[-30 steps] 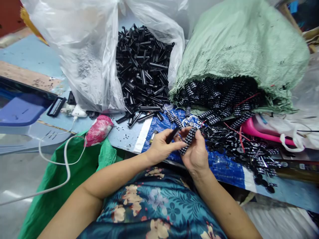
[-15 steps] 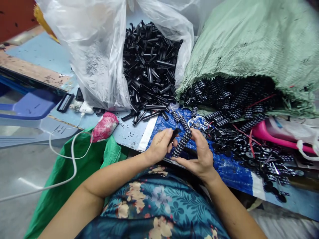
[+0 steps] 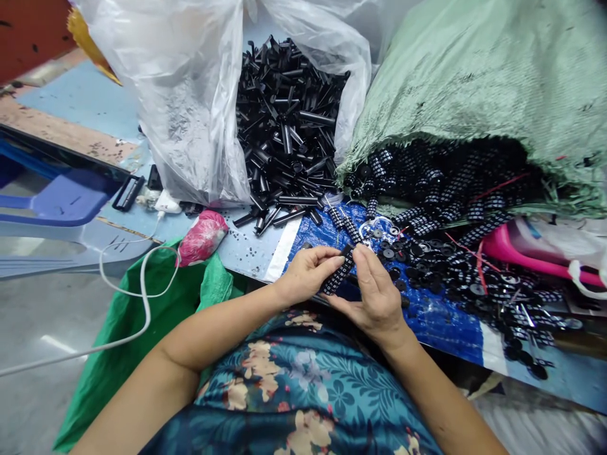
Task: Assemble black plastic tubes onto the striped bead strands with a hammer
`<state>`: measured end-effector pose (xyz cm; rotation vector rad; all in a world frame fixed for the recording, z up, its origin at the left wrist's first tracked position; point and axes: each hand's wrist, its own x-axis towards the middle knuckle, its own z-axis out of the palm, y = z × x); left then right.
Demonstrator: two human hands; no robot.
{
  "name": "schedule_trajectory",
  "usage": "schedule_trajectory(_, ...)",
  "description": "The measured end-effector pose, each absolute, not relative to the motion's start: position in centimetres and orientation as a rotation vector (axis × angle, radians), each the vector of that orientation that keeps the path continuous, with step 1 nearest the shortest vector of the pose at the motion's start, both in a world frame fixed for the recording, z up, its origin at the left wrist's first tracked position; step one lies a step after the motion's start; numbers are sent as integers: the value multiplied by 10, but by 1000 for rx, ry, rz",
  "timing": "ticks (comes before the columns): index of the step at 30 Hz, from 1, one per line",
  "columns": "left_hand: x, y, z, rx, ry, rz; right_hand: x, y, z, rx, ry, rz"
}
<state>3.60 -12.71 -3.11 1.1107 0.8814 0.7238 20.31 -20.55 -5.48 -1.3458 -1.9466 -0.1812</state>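
Rows of small pale characters are running around a black cylindrical roll (image 3: 334,279), but they are showing too small to read with certainty. The person is holding this one roll above the near edge of the shiny blue plastic sheet (image 3: 441,325). The left hand (image 3: 308,273) is clamping its left side between thumb and fingers, the thumb covering part of the characters; the right hand (image 3: 377,294) is gripping it too, fingertips at its far end and thumb at its near end.

Two similar character-covered rolls (image 3: 351,230) are lying on the sheet just beyond the hands. Black tubular plastic pieces (image 3: 289,136), too many to count, are spilling from one translucent plastic bag (image 3: 194,120) on the far side. At far right, one pale green woven sack (image 3: 474,82) is draping over a heap of more rolls, its flap hiding many. Small black discs (image 3: 389,254) are crowding the sheet right of the hands, before one bright pink plastic container (image 3: 521,259). One pink wrapped bundle (image 3: 203,237) is resting at left, a white cable (image 3: 146,303) looping beside it over a green bag (image 3: 123,328).
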Motion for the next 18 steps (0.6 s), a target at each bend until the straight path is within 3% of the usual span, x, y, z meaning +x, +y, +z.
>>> schedule_trajectory(5,34,-124,-35,783,767,467,204,-198,-59,-1315,-1971,29)
schedule_trajectory(8,33,-125,-39,679,754,499,206,-199,-64,-1330,-1926,121)
schedule_trajectory(13,-1,-103,-47,1509,1004,802,217,-214,-77,-1624,-2026,-17)
schedule_trajectory(18,-39,-74,-49,2177,1150,394,226,-216,-71,-1640,-1995,-146)
